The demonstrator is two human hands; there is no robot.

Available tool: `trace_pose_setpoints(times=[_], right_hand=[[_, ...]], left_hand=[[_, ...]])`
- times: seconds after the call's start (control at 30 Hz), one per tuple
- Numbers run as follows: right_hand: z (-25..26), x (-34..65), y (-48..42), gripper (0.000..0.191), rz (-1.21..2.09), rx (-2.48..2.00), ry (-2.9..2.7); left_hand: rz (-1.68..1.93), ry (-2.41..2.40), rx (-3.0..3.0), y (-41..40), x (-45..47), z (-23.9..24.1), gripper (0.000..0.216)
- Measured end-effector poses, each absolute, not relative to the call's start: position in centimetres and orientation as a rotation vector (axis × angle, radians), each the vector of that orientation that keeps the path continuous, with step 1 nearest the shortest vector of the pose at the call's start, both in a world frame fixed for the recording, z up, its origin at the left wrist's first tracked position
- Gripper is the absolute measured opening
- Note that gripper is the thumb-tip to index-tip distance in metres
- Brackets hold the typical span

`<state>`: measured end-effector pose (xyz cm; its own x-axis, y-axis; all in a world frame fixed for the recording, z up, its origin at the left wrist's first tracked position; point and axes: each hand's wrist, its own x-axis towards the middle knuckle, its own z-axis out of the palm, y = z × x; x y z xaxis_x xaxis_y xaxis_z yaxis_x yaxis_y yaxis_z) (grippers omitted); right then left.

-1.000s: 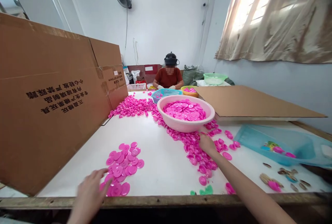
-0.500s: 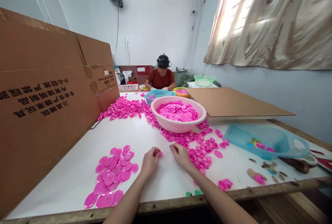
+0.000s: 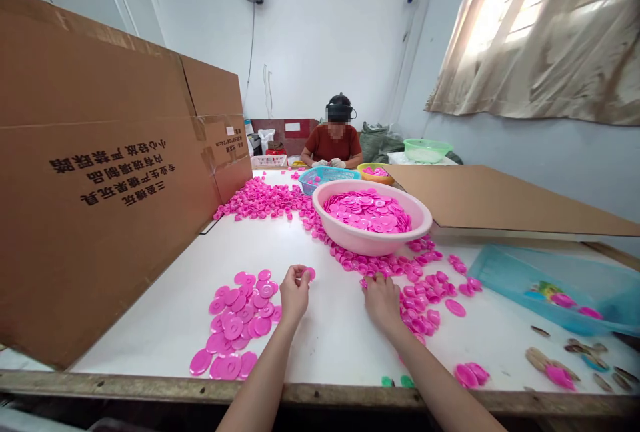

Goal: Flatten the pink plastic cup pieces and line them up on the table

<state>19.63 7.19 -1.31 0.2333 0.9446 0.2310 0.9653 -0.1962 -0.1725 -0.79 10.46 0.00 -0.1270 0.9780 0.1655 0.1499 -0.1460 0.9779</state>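
Note:
My left hand (image 3: 295, 293) is closed in a pinch on a small pink plastic cap (image 3: 309, 274), held just above the white table (image 3: 325, 332). To its left lies a pile of flat pink discs (image 3: 239, 322). My right hand (image 3: 381, 299) rests with curled fingers at the near edge of a band of loose pink caps (image 3: 415, 285); whether it holds one is hidden. Behind the caps stands a pink basin (image 3: 371, 237) filled with pink discs.
A tall cardboard sheet (image 3: 100, 172) walls the left side. A flat cardboard sheet (image 3: 495, 202) and a blue tray (image 3: 550, 285) lie right. Seeds and shells (image 3: 570, 352) litter the near right. A person (image 3: 334, 142) sits at the far end beside a blue basket (image 3: 325, 177).
My left hand came from the disc pile at the near edge to the middle, now pinching a cap. My right hand drew back from the caps, then returned to their edge.

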Motion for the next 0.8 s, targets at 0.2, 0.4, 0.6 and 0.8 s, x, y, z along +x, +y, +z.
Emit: trace_pose_setpoints(times=[0.2,0.4,0.6,0.8], right_hand=[[-0.7,16.7,6.2,0.020,0.314,-1.660,-1.914],[-1.1,13.8,5.8,0.025,0.695,-1.481,-1.920],[-1.3,15.0,6.5,0.035,0.706,-1.498,-1.741],[-2.5,14.9,7.4,0.038,1.133,-1.411,-1.514]], left_hand=[[1.322,1.287,1.390,9.8,-0.4,0.5,0.030],[1.276,1.247,1.463,9.7,-0.4,0.5,0.026],[1.094,1.180,1.744,9.0,-0.4,0.7,0.018],[0.972,1.129,1.917,8.7,-0.2,0.1,0.013]])
